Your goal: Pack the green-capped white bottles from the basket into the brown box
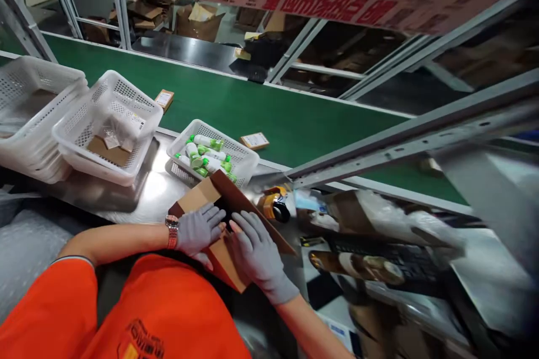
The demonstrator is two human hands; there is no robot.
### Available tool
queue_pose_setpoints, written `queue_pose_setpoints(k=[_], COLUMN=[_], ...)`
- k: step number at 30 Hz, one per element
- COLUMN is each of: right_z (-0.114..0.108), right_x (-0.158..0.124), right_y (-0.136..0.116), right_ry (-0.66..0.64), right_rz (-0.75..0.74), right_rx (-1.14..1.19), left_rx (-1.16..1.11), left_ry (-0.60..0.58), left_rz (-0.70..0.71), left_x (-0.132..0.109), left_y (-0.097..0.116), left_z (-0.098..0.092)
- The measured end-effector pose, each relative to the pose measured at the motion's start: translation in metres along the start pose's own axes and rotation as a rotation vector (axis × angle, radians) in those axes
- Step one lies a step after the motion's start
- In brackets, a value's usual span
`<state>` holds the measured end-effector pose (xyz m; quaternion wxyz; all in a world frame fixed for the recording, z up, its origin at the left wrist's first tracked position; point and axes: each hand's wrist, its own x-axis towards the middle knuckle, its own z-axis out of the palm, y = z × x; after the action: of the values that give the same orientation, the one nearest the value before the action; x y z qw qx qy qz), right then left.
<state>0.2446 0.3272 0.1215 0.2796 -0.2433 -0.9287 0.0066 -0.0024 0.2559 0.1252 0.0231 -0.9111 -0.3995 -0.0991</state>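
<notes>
A brown cardboard box (240,193) stands tilted in front of my body, its flaps raised and its inside dark. My left hand (199,231), in a grey glove with bare fingertips showing, lies on the box's near left side with fingers stretched toward the opening. On the near right side rests my right hand (261,255), also gloved, its fingers extended flat over a flap. Just beyond the box, a white perforated basket (244,164) holds several white bottles with green caps (192,152). The hands partly hide the box's inside.
White baskets (63,123) are stacked at left, one holding a plastic-wrapped item (122,126). Small labelled boxes (255,141) lie at the green conveyor belt (202,90). A tape roll (273,205), an amber bottle (337,263) and a dark keyboard (416,261) are to the right.
</notes>
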Motion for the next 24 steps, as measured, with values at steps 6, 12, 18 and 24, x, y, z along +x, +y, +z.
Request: queue_pose_setpoints(k=[6,12,18,24], right_z=[-0.032,-0.023,0.016,0.011], right_x=[0.057,0.037,0.013,0.023], right_y=[0.014,-0.012,-0.045,-0.054], right_ry=[-0.154,-0.408,-0.365,-0.254], right_rz=[0.45,0.556,0.449,0.481], right_rx=[-0.118,0.212,0.129,0.138], left_rx=[-0.078,-0.175,-0.204,0.052], left_ry=[0.004,0.024,-0.087,-0.078], left_rz=[-0.023,-0.033,-0.099,-0.084], left_x=[0.0,-0.007,-0.003,-0.001], left_y=[-0.001,0.0,-0.003,-0.017], left_z=[0.014,0.027,0.015,-0.003])
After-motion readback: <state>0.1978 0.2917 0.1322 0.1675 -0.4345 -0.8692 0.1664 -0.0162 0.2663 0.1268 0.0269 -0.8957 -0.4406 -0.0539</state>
